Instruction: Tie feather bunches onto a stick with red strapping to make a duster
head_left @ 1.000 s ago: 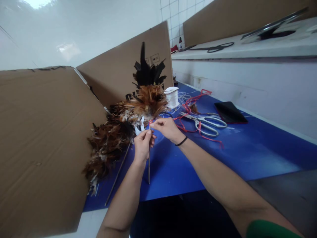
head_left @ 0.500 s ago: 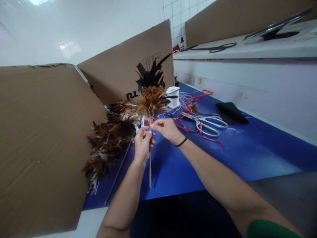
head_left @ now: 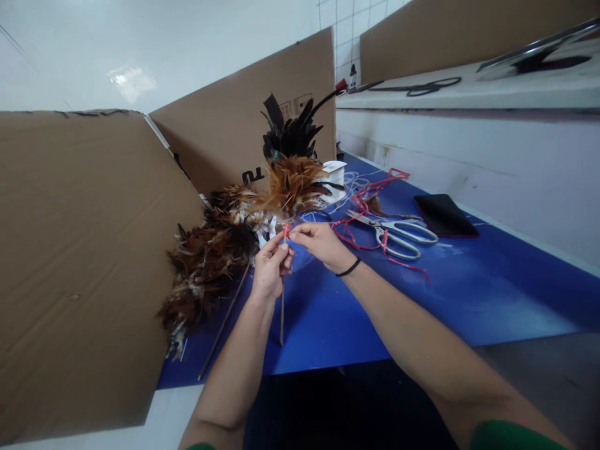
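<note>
A thin stick points down toward the table's front edge, topped by a bunch of brown and black feathers. Red string is wound around the stick just below the feathers. My left hand is closed around the stick under that winding. The fingers of my right hand are pinched together at the red string, but what lies between the fingertips is too small to make out. Another feather bundle with its own stick lies on the left, against the cardboard.
Silver scissors, loose red string, a white spool and a black phone lie on the blue table. Cardboard panels stand left and behind. Dark scissors rest on the right ledge.
The feathered stick has tilted slightly, its feathers now a little further right and its lower end slightly higher. My right hand's fingertips are a bit further from my left thumb, at the winding.
</note>
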The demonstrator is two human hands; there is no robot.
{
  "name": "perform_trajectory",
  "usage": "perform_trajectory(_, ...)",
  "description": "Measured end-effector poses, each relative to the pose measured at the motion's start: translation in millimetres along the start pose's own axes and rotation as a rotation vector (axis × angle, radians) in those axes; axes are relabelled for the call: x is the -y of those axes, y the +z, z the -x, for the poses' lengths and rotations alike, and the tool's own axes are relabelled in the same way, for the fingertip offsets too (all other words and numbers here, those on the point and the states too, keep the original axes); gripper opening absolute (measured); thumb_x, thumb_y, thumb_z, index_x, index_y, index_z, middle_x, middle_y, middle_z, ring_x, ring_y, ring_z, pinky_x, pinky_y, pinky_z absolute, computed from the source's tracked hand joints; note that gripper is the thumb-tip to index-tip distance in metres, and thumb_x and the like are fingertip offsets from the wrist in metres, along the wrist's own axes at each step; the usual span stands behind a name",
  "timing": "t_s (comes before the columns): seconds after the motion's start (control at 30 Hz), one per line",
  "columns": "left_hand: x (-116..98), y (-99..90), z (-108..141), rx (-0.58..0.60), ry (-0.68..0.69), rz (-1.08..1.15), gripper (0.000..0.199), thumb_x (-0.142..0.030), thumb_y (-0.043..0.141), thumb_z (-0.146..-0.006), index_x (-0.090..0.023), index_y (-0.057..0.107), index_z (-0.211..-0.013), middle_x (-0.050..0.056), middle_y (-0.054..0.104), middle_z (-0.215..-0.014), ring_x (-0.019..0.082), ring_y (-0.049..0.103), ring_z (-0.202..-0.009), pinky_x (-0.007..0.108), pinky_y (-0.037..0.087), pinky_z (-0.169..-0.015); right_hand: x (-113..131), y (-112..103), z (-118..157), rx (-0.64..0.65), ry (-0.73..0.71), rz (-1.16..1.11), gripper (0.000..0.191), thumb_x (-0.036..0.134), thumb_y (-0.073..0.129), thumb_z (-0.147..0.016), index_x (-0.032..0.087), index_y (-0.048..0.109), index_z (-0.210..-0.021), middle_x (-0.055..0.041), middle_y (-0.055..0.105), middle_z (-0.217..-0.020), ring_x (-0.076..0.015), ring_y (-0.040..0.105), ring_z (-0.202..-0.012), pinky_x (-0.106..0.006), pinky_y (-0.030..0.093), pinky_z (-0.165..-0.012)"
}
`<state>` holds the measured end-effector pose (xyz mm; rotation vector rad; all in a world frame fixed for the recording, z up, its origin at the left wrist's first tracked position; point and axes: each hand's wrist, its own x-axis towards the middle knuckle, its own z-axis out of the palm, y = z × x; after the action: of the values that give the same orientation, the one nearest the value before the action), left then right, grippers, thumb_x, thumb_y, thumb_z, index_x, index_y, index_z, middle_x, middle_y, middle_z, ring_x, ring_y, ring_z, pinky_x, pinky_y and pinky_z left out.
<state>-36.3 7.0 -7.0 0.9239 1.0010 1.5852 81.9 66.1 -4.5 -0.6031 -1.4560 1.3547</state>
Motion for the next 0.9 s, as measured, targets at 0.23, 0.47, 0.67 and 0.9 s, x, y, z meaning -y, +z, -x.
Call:
perform_trajectory(0.23,0.8,-0.8,-0.4,-0.007,-0.028,0.023,0.061,-0.029,0.082,-0.058,-0.013,0.066,-0.115,-0.001,0.061,-0.061,0.003,0.042,-0.041,0.015,0.019,-0.038,-3.1,2.5,0.8,-0.019,0.200,-0.060,0.021,0.034,0.067,-0.066,0.015,0.058,-0.060,0.0075,0.043,-0.046,-0.0028,0.027,-0.039,-0.021,0.015,-0.040)
perform_trajectory(0.47,0.9,1.5,1.9,-0.043,0.018,-0.002,0.053,-0.031,0.082,-0.058,-0.014,0.068,-0.107,-0.001,0.062,-0.062,0.002,0.040,-0.042,0.015,0.019,-0.038,-1.9,4.5,2.0,-0.022,0.210,-0.072,0.022,0.035,0.067,-0.064,0.015,0.060,-0.062,0.0064,0.046,-0.048,-0.0033,0.029,-0.040,-0.021,0.016,-0.040)
perform_trajectory(0.67,2.0,2.4,3.1,-0.065,0.063,-0.013,0.045,-0.030,0.080,-0.060,-0.015,0.062,-0.097,-0.002,0.062,-0.061,0.003,0.041,-0.041,0.014,0.020,-0.039,0.0,5.2,2.9,-0.008,0.234,-0.092,0.022,0.035,0.067,-0.064,0.015,0.060,-0.064,0.0047,0.050,-0.051,-0.0041,0.033,-0.044,-0.020,0.017,-0.040)
perform_trajectory(0.9,3.1,2.7,3.4,-0.082,0.089,-0.018,0.041,-0.029,0.078,-0.062,-0.014,0.060,-0.096,0.000,0.066,-0.063,0.004,0.043,-0.041,0.014,0.022,-0.038,4.1,-1.7,1.7,0.030,0.241,-0.026,0.023,0.036,0.066,-0.065,0.014,0.058,-0.061,0.0056,0.048,-0.051,-0.0031,0.031,-0.043,-0.020,0.016,-0.041)
